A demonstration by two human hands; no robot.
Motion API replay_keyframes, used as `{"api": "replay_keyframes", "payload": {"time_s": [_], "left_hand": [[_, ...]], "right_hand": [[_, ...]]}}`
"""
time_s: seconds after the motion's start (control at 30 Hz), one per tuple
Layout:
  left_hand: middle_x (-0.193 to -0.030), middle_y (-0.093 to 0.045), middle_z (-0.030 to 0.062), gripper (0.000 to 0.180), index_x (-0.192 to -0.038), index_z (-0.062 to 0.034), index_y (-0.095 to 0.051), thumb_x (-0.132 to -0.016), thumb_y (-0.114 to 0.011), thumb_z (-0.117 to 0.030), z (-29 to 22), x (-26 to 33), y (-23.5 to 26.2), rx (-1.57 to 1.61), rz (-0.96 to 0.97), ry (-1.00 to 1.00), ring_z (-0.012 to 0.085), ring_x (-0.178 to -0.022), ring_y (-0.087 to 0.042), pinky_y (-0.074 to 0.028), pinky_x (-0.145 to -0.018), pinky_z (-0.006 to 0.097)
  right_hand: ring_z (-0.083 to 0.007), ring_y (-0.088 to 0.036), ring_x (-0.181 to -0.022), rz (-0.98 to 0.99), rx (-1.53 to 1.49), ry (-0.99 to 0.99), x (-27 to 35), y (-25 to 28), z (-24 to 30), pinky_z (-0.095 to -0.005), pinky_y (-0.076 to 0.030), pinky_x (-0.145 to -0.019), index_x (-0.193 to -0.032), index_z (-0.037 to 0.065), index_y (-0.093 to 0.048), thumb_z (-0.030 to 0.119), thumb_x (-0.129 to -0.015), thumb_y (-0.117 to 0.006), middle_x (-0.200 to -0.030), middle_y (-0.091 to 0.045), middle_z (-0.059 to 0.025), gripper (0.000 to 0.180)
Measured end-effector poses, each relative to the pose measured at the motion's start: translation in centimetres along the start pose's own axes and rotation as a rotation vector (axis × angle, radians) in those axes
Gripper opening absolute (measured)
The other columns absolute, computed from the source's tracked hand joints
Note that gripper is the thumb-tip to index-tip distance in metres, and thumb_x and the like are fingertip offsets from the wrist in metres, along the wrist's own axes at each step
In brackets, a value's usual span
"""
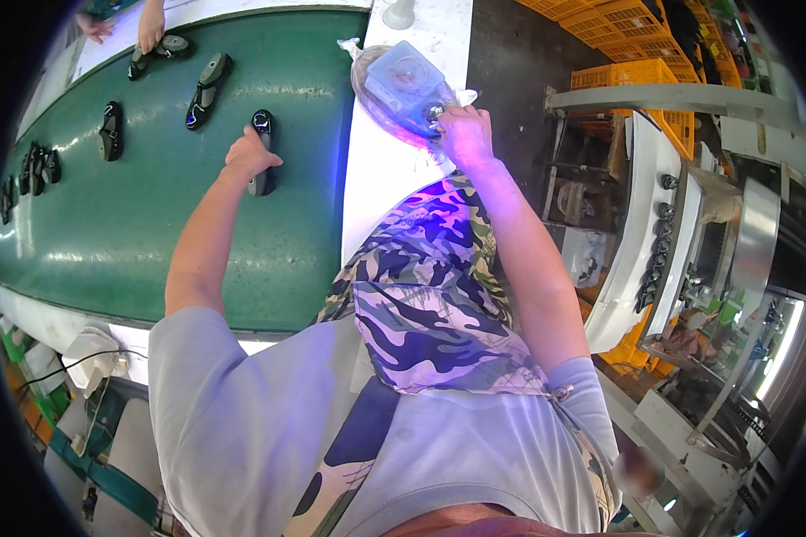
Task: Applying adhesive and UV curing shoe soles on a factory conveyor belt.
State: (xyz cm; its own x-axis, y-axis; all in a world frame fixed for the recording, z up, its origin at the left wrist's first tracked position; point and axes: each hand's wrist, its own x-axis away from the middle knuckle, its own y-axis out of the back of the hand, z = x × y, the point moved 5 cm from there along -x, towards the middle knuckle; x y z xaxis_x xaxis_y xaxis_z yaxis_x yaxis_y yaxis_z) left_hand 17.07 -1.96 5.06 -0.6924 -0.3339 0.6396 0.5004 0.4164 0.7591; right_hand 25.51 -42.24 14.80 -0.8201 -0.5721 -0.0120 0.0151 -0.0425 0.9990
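My left hand (251, 154) is wrapped over the middle of a black shoe (261, 185) with a shiny toe and a lighter insole. The shoe rests on the green conveyor belt (152, 233). Over the white ledge (363, 179) beside the belt, my right hand (466, 139) is closed at the edge of a round, plastic-covered dish. On that dish sits a bluish, translucent square container (407, 76). A small shiny thing shows at my right fingertips, but its kind cannot be made out.
Other black shoes (209, 89) lie along the belt, several bunched at its far left. A co-worker's hand (150, 29) touches a pair at the upper left. Yellow crates (627, 76) stand at the upper right, near a metal rack (752, 224) with a row of dark items.
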Motion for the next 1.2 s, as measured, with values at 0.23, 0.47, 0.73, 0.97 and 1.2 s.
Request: {"api": "replay_keyframes", "payload": {"time_s": [0.23,0.47,0.73,0.97,1.2], "left_hand": [[-0.11,-0.07,0.0246,0.074,-0.11,0.0076,-0.066,-0.06,-0.09,-0.042,3.8,-1.5,-1.4,0.19,0.127,0.065,0.032,-0.101,-0.071,-0.058,-0.085,0.049],[-0.109,-0.069,0.0127,0.053,-0.118,-0.0003,-0.059,-0.075,-0.081,-0.023,0.4,3.0,-4.2,1.52,0.297,-0.162,0.0281,-0.104,-0.066,-0.05,-0.098,0.047],[-0.118,-0.066,0.0139,0.058,-0.121,0.0017,-0.058,-0.071,-0.085,-0.007,-16.3,16.6,3.7,0.882,-0.364,-1.077,0.0237,-0.105,-0.065,-0.052,-0.096,0.035],[-0.113,-0.065,0.0213,0.044,-0.112,0.0016,-0.057,-0.073,-0.078,-0.001,-22.0,23.9,6.6,0.515,-0.801,-1.647,0.0349,-0.108,-0.066,-0.055,-0.094,0.041],[-0.111,-0.065,0.0225,0.038,-0.111,0.0047,-0.058,-0.076,-0.072,-0.001,-24.1,26.2,7.0,0.495,-0.813,-1.776,0.0402,-0.105,-0.066,-0.054,-0.094,0.047]], "right_hand": [[-0.028,-0.07,-0.077,0.019,-0.602,-0.818,2.6,-3.6,-4.9,-0.0388,-0.054,-0.075,-0.083,0.008,-0.074,0.023,-0.073,-0.075,-0.082,-0.073,-0.0085,0.017],[-0.0217,-0.069,-0.074,-0.24,-0.614,-1.056,6.7,-5.1,-8.5,-0.0354,-0.054,-0.073,-0.085,0.007,-0.075,0.023,-0.072,-0.078,-0.083,-0.073,-0.0088,0.02],[-0.0123,-0.062,-0.064,-0.479,-1.725,-0.804,7.9,3.3,-4.4,-0.0269,-0.049,-0.059,-0.082,0.003,-0.065,0.001,-0.075,-0.081,-0.078,-0.067,-0.0053,0.017],[-0.0082,-0.061,-0.072,-0.618,-1.656,-0.484,8.4,10.5,-1.3,-0.0238,-0.049,-0.063,-0.083,0.003,-0.065,0.001,-0.075,-0.081,-0.08,-0.065,-0.002,0.019],[-0.0106,-0.06,-0.078,-0.597,-1.667,-0.539,10.1,12.0,-1.4,-0.0258,-0.05,-0.073,-0.086,0.003,-0.063,-0.002,-0.08,-0.077,-0.088,-0.065,-0.0031,0.016]]}}
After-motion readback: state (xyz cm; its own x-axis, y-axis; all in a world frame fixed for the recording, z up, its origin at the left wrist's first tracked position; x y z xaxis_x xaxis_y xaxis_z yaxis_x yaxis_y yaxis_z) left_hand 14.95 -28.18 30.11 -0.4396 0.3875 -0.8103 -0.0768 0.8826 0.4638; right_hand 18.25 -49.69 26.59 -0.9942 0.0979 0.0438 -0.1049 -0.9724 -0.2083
